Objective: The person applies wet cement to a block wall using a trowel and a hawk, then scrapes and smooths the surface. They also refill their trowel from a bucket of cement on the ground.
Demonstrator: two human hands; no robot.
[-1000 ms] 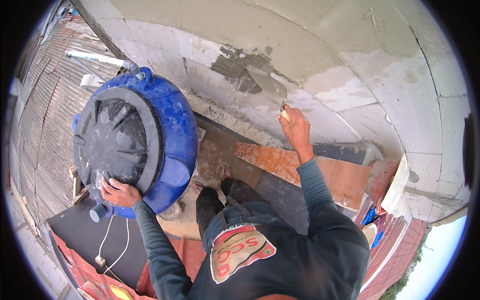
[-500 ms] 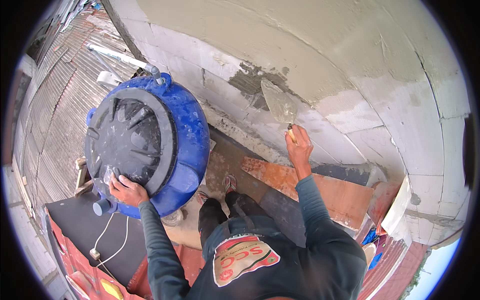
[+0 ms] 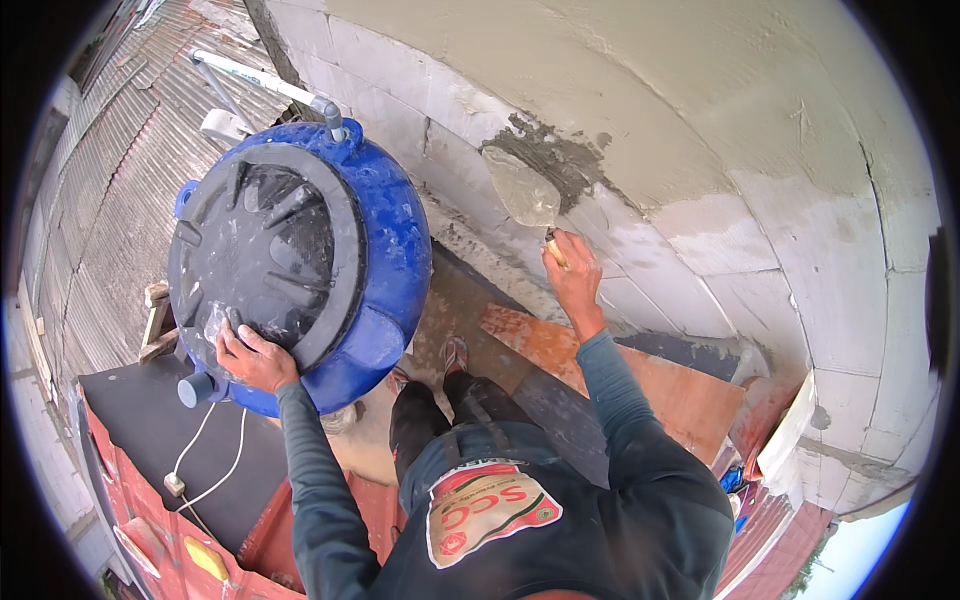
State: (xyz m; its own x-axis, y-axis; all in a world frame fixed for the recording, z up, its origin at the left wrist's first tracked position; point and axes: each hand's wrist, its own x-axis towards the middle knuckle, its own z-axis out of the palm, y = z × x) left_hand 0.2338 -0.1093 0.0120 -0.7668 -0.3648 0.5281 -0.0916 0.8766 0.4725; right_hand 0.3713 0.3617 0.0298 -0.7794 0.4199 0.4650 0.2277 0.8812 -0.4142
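My right hand [image 3: 574, 280] is closed around the wooden handle of a trowel [image 3: 522, 190]. The trowel's broad, mortar-smeared blade lies against or very close to the block wall [image 3: 455, 150], beside a dark patch of wet mortar [image 3: 560, 160]. My left hand [image 3: 258, 358] rests on the near edge of the black lid [image 3: 270, 235], fingers apart and slightly bent. That lid tops a blue plastic tank [image 3: 395, 240] standing left of me. Whether the trowel blade carries mortar on its wall side is hidden.
Smooth grey plaster [image 3: 620, 100] covers the upper wall. An orange-brown board [image 3: 660, 385] leans along the wall base. White pipe [image 3: 250, 72] joins the tank's far side. Corrugated roofing [image 3: 110, 190] lies left; a white cable [image 3: 222, 472] and yellow sponge-like block [image 3: 206, 558] lie near.
My right hand and the trowel have shifted left along the wall, and the blade now sits left of the dark mortar patch. My left hand stays on the lid. The view has shifted slightly.
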